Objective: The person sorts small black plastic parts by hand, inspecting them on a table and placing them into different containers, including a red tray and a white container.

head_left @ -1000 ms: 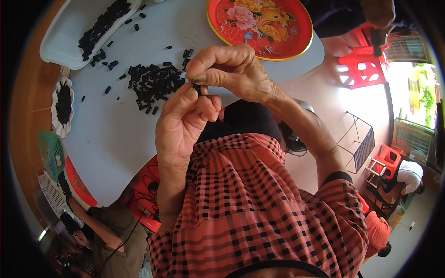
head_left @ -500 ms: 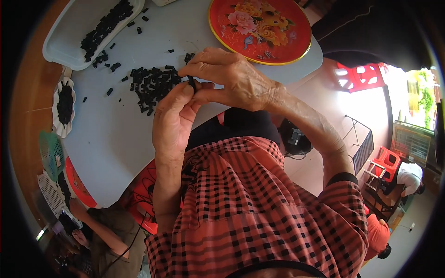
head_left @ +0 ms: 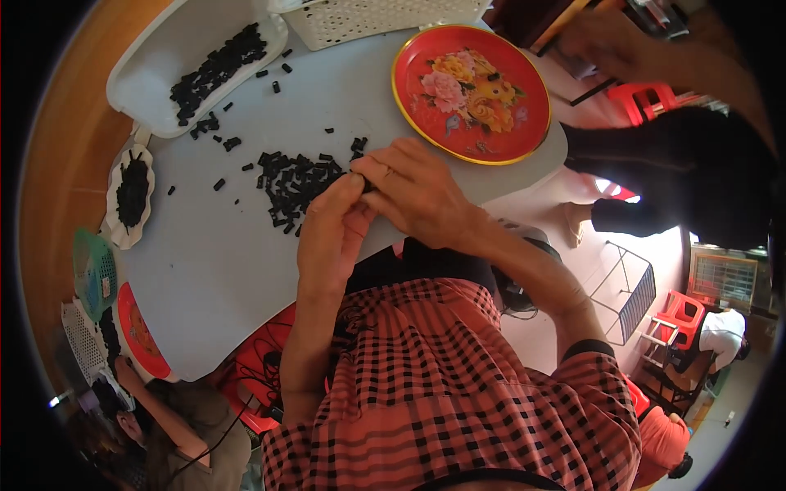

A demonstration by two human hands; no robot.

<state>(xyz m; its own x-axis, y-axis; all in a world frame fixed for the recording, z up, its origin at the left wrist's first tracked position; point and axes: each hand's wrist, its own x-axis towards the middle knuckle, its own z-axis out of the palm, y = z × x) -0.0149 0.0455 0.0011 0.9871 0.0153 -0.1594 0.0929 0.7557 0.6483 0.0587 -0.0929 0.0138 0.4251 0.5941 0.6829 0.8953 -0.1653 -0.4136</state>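
Note:
My left hand (head_left: 332,233) and my right hand (head_left: 422,196) meet over the table's near edge, fingertips pinched together. Between them shows a bit of a small black part (head_left: 366,186), mostly hidden by the fingers. Just beyond and left of the hands lies a loose pile of short black cylindrical parts (head_left: 295,186). A few more black pieces (head_left: 359,146) rest beside my right fingers. To the right stands a round red tray (head_left: 524,127) with a gold rim and painted flowers; a small dark piece lies on it.
A white tub (head_left: 135,86) holding black parts stands far left, near a scalloped white dish (head_left: 116,219) of dark pieces. A white perforated basket (head_left: 360,26) sits at the back. A green basket (head_left: 97,266) is at the left edge. Someone in dark trousers (head_left: 671,172) is at right.
The view has shifted, so the table sits lower and further right. The person at right has moved, an arm now showing over the tray's far side. My hands stay pinched together.

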